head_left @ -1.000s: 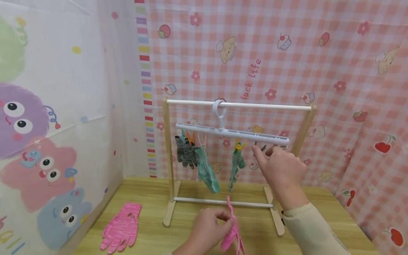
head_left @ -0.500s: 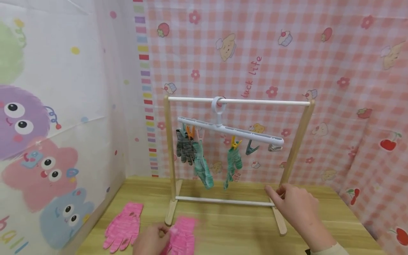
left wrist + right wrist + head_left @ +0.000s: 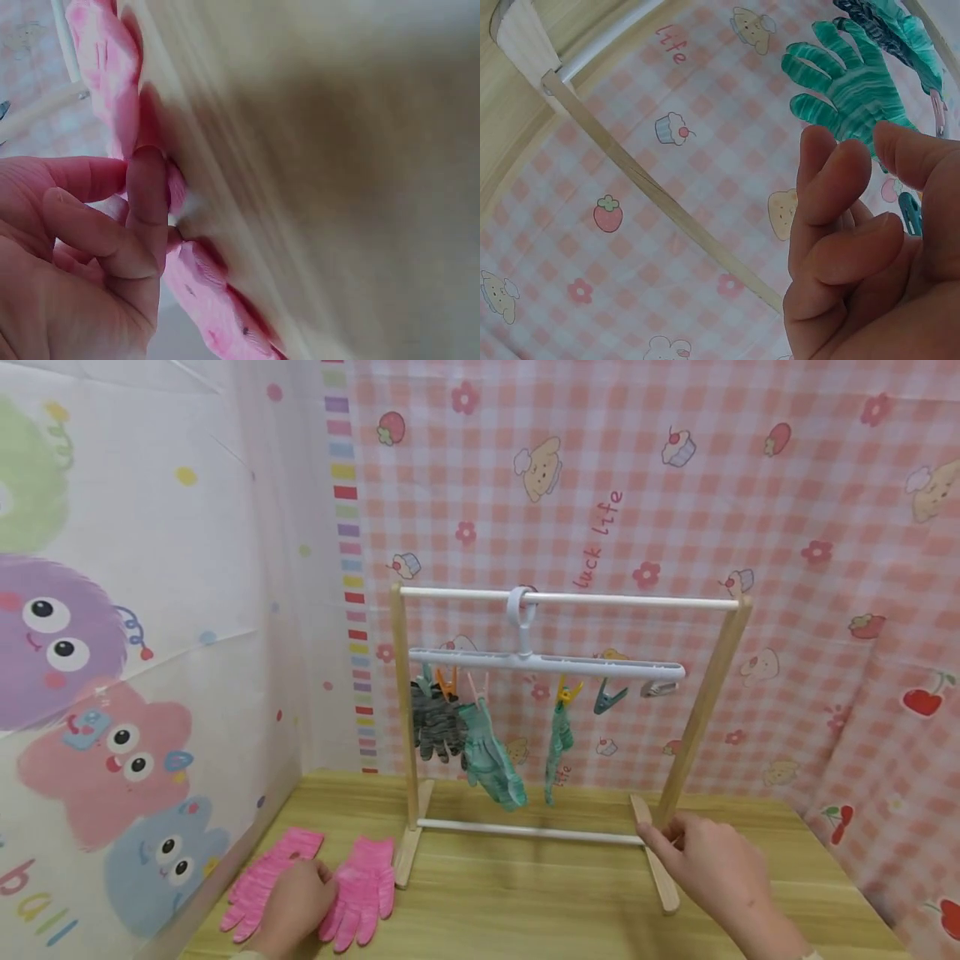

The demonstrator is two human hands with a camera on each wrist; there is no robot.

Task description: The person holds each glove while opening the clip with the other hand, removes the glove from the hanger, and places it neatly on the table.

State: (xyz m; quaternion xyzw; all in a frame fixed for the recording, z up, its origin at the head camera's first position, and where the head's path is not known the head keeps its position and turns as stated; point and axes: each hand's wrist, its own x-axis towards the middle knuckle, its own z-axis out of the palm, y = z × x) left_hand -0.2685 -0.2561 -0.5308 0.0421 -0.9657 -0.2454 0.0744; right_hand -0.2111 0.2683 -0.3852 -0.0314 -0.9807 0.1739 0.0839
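Observation:
Two pink gloves lie on the table at the left in the head view. My left hand (image 3: 296,902) is over them, its fingertips pinching the near edge of the right-hand pink glove (image 3: 363,889). Partly covered by that hand is the other pink glove (image 3: 262,877). In the left wrist view, thumb and finger meet at the pink cloth (image 3: 105,67). My right hand (image 3: 712,868) hovers by the rack's right foot, fingers loosely curled and holding nothing. A white hanger (image 3: 570,665) bears a grey-black glove (image 3: 437,727), a green glove (image 3: 491,760) and another green glove (image 3: 558,752).
The hanger hooks over the top bar of a wooden rack (image 3: 697,718). Clothespins hang from it, among them a yellow one (image 3: 568,693), a blue one (image 3: 609,697) and a grey one (image 3: 660,689). Printed curtains (image 3: 720,510) stand behind and beside the wooden table (image 3: 525,902).
My left hand has carried a pink glove from below the hanger leftward to the table beside the other. My right hand has dropped from the hanger's right end to the rack's foot.

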